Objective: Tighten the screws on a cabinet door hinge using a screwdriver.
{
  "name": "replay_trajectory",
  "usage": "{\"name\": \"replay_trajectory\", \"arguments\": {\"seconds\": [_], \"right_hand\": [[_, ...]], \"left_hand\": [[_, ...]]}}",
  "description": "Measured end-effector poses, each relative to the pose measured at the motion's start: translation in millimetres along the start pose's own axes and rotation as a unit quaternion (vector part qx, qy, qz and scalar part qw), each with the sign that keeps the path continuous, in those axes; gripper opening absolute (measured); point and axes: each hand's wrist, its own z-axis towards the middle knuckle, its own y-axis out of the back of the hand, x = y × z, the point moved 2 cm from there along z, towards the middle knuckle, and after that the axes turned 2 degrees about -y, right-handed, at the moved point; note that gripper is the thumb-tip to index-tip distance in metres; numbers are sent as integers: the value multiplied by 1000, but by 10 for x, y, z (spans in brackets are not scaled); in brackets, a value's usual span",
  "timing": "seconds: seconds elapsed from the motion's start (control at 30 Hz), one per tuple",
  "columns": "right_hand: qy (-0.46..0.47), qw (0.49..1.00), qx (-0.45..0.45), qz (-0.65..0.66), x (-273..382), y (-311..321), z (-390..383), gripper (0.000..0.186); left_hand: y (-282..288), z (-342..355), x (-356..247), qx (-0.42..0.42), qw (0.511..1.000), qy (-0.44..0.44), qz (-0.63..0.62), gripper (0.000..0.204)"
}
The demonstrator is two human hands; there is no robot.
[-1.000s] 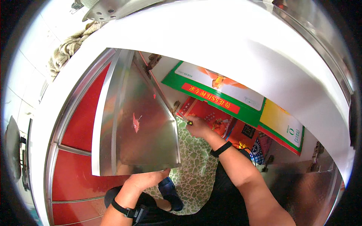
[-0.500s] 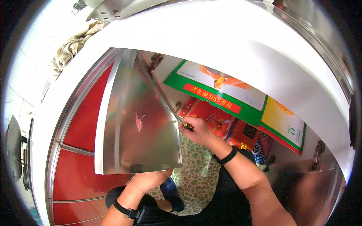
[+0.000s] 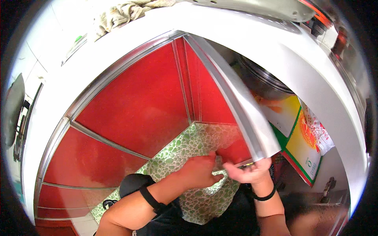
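A red cabinet door (image 3: 212, 86) with a silver frame hangs partway open before me, its red outer face toward my left. Beside its lower corner, my left hand (image 3: 199, 171) holds nothing, its fingers apart and pointing right. Against the door's bottom edge rests my right hand (image 3: 252, 172), palm upward. A screwdriver (image 3: 248, 163) shows there only as a small yellow and metal bit at the fingers; the rest of it is hidden.
Red fixed panels (image 3: 130, 102) line the left. Inside the cabinet are a metal pot (image 3: 264, 76) and a green, white and yellow carton (image 3: 309, 153). A white counter (image 3: 220, 21) overhangs, with a cloth (image 3: 122, 15) on it. Pebble-patterned flooring (image 3: 169, 149) lies below.
The door has swung so its red outer face shows instead of its metal inside. My left hand has come off its lower edge; my right hand has moved down to that edge. The view has shifted left.
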Motion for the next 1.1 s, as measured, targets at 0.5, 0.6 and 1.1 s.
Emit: {"name": "replay_trajectory", "arguments": {"seconds": [0.5,0.6,1.1], "right_hand": [[-242,935,-180,-187,-367,668,-42,34],[-191,957,-177,-130,-371,696,-52,35],[-178,960,-213,-27,-273,704,42,25]], "left_hand": [[26,5,-45,5,1000,-26,5,47],[25,-8,-42,3,1000,-27,10,46],[114,-56,-188,8,1000,-3,-23,35]]}}
